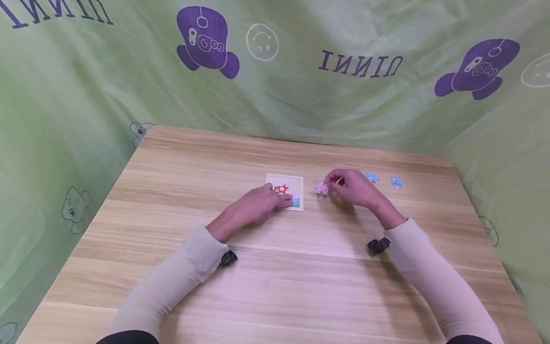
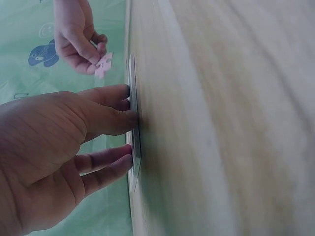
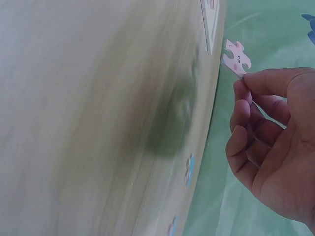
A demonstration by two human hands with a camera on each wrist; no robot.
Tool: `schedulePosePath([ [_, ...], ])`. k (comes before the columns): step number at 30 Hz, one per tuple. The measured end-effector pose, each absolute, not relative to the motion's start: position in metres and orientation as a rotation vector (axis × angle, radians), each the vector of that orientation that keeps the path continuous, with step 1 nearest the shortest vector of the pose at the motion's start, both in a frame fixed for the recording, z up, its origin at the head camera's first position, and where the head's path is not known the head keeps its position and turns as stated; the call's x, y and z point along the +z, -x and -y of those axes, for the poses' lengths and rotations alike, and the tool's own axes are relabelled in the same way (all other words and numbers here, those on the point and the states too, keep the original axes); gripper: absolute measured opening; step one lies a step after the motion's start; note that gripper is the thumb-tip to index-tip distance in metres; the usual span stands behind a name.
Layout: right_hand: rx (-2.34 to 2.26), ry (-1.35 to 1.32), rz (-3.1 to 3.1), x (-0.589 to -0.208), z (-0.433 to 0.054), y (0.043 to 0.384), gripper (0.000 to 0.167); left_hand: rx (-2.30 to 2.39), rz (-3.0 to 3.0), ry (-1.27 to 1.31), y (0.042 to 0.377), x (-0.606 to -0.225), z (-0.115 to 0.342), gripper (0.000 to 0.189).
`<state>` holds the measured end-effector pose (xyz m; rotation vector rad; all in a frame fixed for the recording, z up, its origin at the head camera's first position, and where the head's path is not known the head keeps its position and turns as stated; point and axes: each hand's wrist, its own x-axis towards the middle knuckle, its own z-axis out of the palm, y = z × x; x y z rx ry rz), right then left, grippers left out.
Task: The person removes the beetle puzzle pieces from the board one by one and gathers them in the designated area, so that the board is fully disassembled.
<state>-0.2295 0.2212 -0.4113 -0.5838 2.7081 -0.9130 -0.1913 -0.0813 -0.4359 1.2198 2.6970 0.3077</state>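
A square puzzle frame [image 1: 300,184] with a pale border lies on the wooden table, a red and a blue-green puzzle piece showing inside it. My left hand [image 1: 259,204] rests over its left and lower part with straight, spread fingers touching it, hiding some of the picture. Just right of the frame, my right hand [image 1: 352,186] pinches a pink puzzle piece [image 3: 237,58] by one edge between thumb and index finger. In the right wrist view this piece shows a small printed face and is held up off the table, its other fingers curled below.
Two blue puzzle pieces, one [image 1: 371,177] close behind my right hand and another [image 1: 396,182] farther right, lie on the table [image 1: 275,286]. A green printed curtain [image 1: 292,105] hangs behind the table's back edge and at both sides.
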Motion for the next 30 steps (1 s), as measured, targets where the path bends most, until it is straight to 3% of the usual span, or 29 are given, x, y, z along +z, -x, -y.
schedulePosePath([
  [20,-0.864,0.448,-2.767,-0.409,-0.297,0.21,0.016,0.321,-2.699,-1.292,0.189,-0.435,0.085,0.056],
  [30,-0.826,0.386,-2.787,-0.408,-0.335,0.205,0.018,0.329,-2.691,-1.317,0.19,-0.437,0.084,0.049],
])
